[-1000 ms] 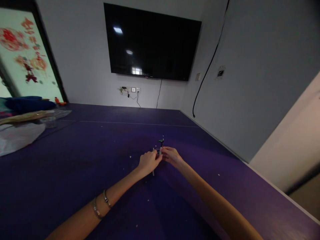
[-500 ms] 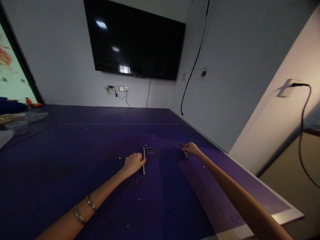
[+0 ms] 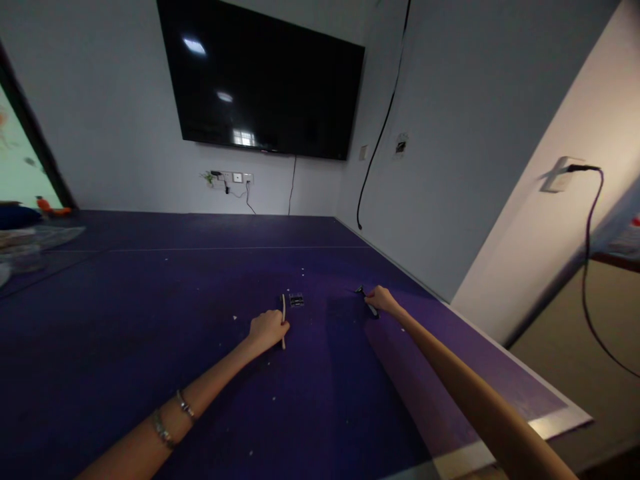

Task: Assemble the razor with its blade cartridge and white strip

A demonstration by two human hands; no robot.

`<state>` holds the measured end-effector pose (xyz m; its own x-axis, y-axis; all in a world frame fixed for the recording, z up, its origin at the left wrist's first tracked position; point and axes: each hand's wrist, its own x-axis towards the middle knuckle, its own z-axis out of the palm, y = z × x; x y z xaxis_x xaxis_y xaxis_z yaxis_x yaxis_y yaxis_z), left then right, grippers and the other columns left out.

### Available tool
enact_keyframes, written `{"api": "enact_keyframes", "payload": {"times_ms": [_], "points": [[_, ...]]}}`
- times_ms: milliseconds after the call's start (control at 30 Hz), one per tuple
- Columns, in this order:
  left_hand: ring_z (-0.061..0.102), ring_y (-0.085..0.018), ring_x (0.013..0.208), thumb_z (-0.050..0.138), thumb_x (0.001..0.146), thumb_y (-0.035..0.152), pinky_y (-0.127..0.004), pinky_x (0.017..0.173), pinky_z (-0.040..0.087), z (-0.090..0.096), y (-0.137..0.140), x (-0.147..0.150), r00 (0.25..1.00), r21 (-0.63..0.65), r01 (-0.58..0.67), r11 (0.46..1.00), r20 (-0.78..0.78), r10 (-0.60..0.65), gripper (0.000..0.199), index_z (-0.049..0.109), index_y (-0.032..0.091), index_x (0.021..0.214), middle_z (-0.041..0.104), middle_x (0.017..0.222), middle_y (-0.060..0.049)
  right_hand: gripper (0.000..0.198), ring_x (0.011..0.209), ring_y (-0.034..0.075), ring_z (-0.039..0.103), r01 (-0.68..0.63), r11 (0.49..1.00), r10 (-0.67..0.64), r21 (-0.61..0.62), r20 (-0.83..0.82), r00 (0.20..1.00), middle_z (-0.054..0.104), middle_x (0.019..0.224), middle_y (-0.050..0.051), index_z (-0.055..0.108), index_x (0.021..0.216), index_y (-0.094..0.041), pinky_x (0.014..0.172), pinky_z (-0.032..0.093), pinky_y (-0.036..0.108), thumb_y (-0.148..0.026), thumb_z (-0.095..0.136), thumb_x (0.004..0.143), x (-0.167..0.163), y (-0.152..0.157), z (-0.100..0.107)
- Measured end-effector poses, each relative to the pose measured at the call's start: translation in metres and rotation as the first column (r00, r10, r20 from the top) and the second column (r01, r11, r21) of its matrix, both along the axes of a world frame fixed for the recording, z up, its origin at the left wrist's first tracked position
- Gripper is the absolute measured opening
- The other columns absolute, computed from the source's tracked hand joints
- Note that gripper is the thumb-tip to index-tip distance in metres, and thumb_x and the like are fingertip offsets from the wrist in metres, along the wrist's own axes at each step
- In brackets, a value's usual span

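Note:
My left hand is closed around a thin, pale, slightly curved handle, held roughly upright in view, with a small dark part at its far end. A short way to the right, my right hand pinches what looks like a razor, dark and pale, its small crosswise head pointing away to the left. Between the hands, nearer the left one, a small clear package with dark pieces inside lies on the purple table. Neither hand touches this package.
Small white scraps dot the tabletop. Clear plastic bags and an orange object sit at the far left. Beyond the table are a wall television and a hanging black cable. The table's right edge runs along the wall.
The view has shifted slightly, moving the scene a little leftward. Both hands keep their grips, and the package stays on the table between them.

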<state>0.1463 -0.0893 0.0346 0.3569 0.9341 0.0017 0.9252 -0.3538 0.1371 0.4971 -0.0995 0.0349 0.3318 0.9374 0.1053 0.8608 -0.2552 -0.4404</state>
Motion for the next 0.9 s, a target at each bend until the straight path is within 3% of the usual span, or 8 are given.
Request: {"api": "enact_keyframes", "payload": {"times_ms": [167,300,333,400,500,567,667,900], "points": [[0.063,-0.025,0.085,0.040,0.082,0.033,-0.032,0.068,0.047,0.006,-0.001,-0.001,0.999,0.019,-0.020,1.000,0.030,0.020,0.032,0.066,0.016,0.083,0.067,0.091,-0.011,0.016,0.067,0.018,0.061,-0.014,0.995,0.018,0.099,-0.041,0.999,0.065,0.062,0.006,0.071,0.067,-0.013,0.057,0.040,0.021,-0.012,0.055,0.063,-0.018,-0.002,0.008],[0.064,-0.023,0.083,0.037,0.084,0.035,-0.031,0.067,0.046,0.020,-0.009,0.006,0.997,0.064,0.004,0.998,0.073,-0.008,0.034,0.065,0.017,0.082,0.068,0.087,-0.010,0.029,0.073,0.016,0.062,-0.119,0.975,0.159,0.190,-0.211,0.964,0.068,0.082,0.006,0.067,0.097,-0.016,0.064,0.047,0.023,-0.023,0.058,0.071,-0.069,-0.006,0.011],[0.064,-0.023,0.082,0.037,0.085,0.036,-0.031,0.068,0.046,0.024,-0.013,0.009,0.996,0.076,0.016,0.997,0.081,-0.022,0.034,0.065,0.017,0.083,0.068,0.086,-0.009,0.031,0.069,0.016,0.061,-0.127,0.965,0.218,0.229,-0.438,0.872,0.067,0.081,0.006,0.065,0.099,-0.014,0.062,0.049,0.026,-0.024,0.060,0.070,-0.085,-0.009,0.011],[0.064,-0.022,0.081,0.035,0.086,0.035,-0.031,0.070,0.046,0.031,-0.022,0.018,0.994,0.106,0.044,0.993,0.090,-0.054,0.034,0.065,0.018,0.084,0.068,0.084,-0.009,0.036,0.069,0.015,0.061,-0.107,0.960,0.274,0.260,-0.777,0.566,0.065,0.082,0.006,0.063,0.099,-0.015,0.063,0.052,0.029,-0.027,0.068,0.065,-0.117,-0.017,0.013],[0.064,-0.024,0.081,0.034,0.086,0.033,-0.034,0.071,0.046,0.037,-0.037,0.032,0.991,0.150,0.100,0.984,0.074,-0.112,0.033,0.064,0.018,0.090,0.068,0.085,-0.010,0.034,0.070,0.014,0.061,-0.128,0.969,0.233,0.211,-0.954,0.190,0.064,0.083,0.005,0.061,0.092,-0.016,0.067,0.052,0.030,-0.028,0.073,0.062,-0.153,-0.030,0.018],[0.064,-0.025,0.082,0.035,0.086,0.032,-0.035,0.071,0.046,0.039,-0.045,0.039,0.991,0.169,0.114,0.979,0.057,-0.125,0.032,0.063,0.017,0.093,0.068,0.085,-0.011,0.030,0.068,0.013,0.061,-0.148,0.970,0.204,0.192,-0.976,0.070,0.064,0.079,0.004,0.061,0.086,-0.016,0.064,0.051,0.026,-0.025,0.073,0.061,-0.165,-0.035,0.022],[0.064,-0.025,0.082,0.036,0.087,0.033,-0.035,0.071,0.046,0.037,-0.051,0.045,0.990,0.165,0.121,0.979,0.049,-0.131,0.031,0.061,0.016,0.094,0.067,0.086,-0.012,0.026,0.060,0.010,0.059,-0.084,0.981,0.178,0.173,-0.982,0.060,0.062,0.070,0.000,0.059,0.081,-0.016,0.057,0.048,0.023,-0.021,0.073,0.060,-0.171,-0.038,0.024],[0.064,-0.025,0.077,0.030,0.089,0.044,-0.035,0.067,0.046,0.029,-0.048,0.058,0.966,0.206,0.201,0.958,0.117,-0.228,0.037,0.057,0.018,0.094,0.067,0.082,-0.009,0.022,0.059,0.011,0.057,-0.019,0.977,0.210,0.210,-0.955,0.208,0.061,0.068,0.000,0.060,0.078,-0.017,0.053,0.047,0.023,-0.020,0.069,0.059,-0.149,-0.029,0.017]]}}
